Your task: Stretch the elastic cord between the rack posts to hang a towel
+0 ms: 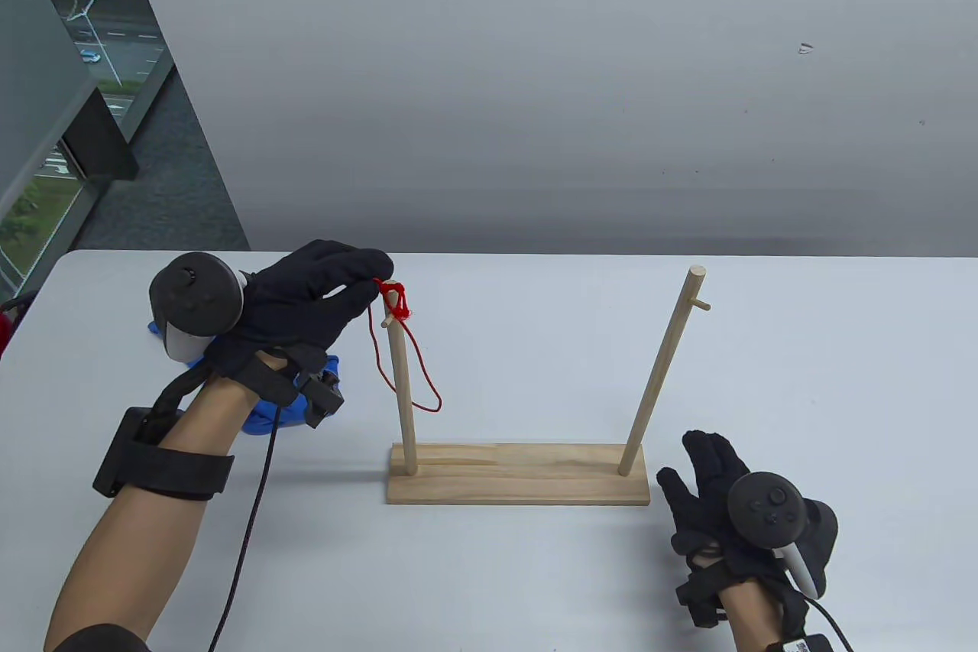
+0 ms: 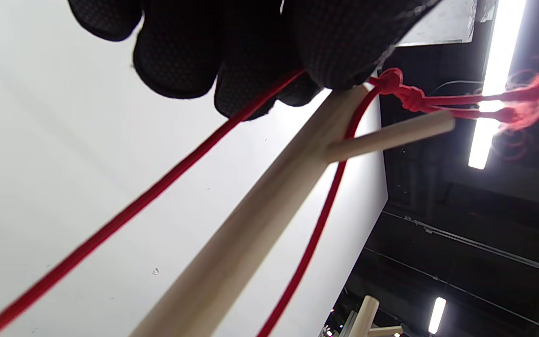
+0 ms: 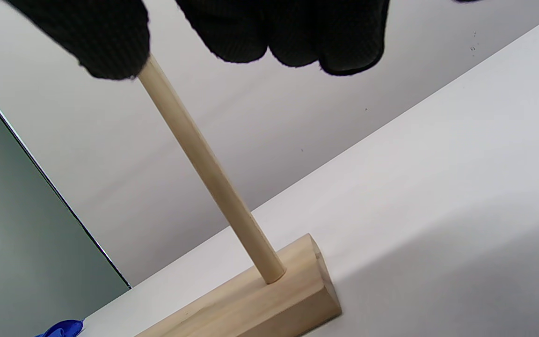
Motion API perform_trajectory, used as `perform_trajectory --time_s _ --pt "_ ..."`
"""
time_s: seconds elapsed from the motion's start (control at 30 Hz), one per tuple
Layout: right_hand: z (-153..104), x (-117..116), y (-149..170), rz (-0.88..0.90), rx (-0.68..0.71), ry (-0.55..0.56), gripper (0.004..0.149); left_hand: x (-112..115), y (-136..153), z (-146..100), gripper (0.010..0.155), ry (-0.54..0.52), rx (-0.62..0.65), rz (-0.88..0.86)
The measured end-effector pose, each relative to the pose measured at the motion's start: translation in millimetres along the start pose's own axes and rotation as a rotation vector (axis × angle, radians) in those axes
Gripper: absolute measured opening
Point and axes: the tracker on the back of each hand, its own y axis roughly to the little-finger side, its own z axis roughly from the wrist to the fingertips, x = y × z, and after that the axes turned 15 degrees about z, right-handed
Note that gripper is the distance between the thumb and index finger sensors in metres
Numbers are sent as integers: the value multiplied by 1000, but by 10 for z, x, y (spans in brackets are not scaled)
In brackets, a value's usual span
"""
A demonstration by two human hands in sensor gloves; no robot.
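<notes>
A wooden rack stands mid-table: a flat base (image 1: pixel 519 474) with a left post (image 1: pixel 400 384) and a right post (image 1: pixel 662 371), each with a small peg near the top. A red elastic cord (image 1: pixel 416 361) is knotted at the left post's top (image 1: pixel 394 298) and hangs as a loop beside it. My left hand (image 1: pixel 321 300) pinches the cord at the post top; in the left wrist view the fingers (image 2: pixel 232 47) hold the cord (image 2: pixel 166 182) by the peg (image 2: pixel 391 135). My right hand (image 1: pixel 707 480) rests open on the table right of the base. A blue towel (image 1: pixel 263 415) lies under my left wrist.
The right wrist view shows the right post (image 3: pixel 204 164) rising from the base end (image 3: pixel 293 299), and a bit of the blue towel (image 3: pixel 63 327) at far left. A wall stands behind the table, a window at the left.
</notes>
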Motion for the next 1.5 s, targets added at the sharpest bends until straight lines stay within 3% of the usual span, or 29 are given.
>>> perform_trajectory --time_s 0.13,0.53,0.77,1.03,1.2,1.5 --pt "-3 -10 -3 -2 1 -6 70 67 46 -70 44 25 -18 -31" --pt "-7 -26 -5 -4 1 -14 70 287 215 -358 79 188 -86 -109" --pt "-14 -24 -9 -2 6 -11 70 504 368 -602 91 219 -164 -131" --pt "-14 -31 -14 2 12 -14 70 872 559 -998 93 259 -278 -160" --pt "-14 -38 -18 3 14 -19 70 1090 646 -1236 89 216 -356 -180" --pt "-19 -52 -20 3 17 -24 70 1468 719 -1517 83 258 -451 -142"
